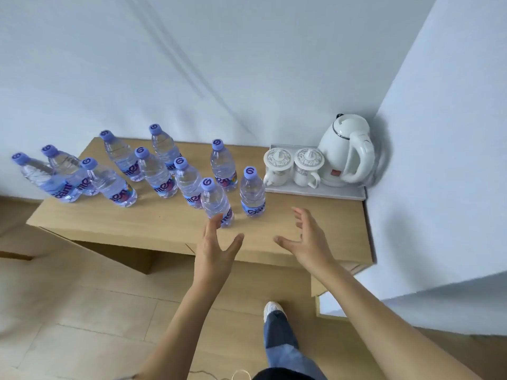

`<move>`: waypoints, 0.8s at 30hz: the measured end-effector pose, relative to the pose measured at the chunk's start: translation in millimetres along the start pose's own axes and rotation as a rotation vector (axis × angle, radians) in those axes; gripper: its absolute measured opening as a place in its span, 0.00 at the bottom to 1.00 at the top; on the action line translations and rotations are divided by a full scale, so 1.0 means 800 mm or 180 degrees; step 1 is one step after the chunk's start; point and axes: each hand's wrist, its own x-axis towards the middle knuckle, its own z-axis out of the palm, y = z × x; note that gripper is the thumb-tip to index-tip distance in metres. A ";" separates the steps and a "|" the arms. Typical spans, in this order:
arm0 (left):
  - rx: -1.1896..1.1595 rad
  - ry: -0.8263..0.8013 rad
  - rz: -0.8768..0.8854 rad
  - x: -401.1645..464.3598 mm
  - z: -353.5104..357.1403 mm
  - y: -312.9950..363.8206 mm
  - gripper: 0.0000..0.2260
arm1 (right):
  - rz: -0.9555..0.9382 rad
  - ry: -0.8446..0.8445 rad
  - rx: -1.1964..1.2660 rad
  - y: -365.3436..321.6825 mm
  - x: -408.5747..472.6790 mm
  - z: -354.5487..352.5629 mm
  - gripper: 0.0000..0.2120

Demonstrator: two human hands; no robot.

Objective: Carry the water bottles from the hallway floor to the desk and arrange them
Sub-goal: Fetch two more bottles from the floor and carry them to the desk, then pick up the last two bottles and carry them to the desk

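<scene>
Ten water bottles [153, 171] stand upright on the wooden tabletop [170, 223], left of a tray [315, 192] with two cups [290, 167] and a kettle [347, 150]. My left hand [215, 249] and right hand [307, 239] hover near the two nearest bottles, each grip wide, fingers spread, holding nothing.

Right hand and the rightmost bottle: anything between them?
No. In the head view, only bare desk lies between the right hand and the rightmost bottle; the hand holds nothing.

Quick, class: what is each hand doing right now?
Left hand: open, holding nothing, fingertips by a bottle.
Right hand: open, holding nothing, above the desk.
</scene>
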 end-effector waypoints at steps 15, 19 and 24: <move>0.0166 -0.1726 0.0811 -0.185 0.072 0.081 0.23 | 0.0797 0.1180 0.0428 0.087 -0.277 -0.094 0.34; 0.0185 -0.2182 0.1121 -0.221 0.113 0.115 0.22 | 0.1045 0.1575 0.0535 0.114 -0.332 -0.134 0.33; 0.0110 -0.2707 0.1364 -0.268 0.176 0.159 0.21 | 0.1373 0.2117 0.0674 0.153 -0.399 -0.184 0.33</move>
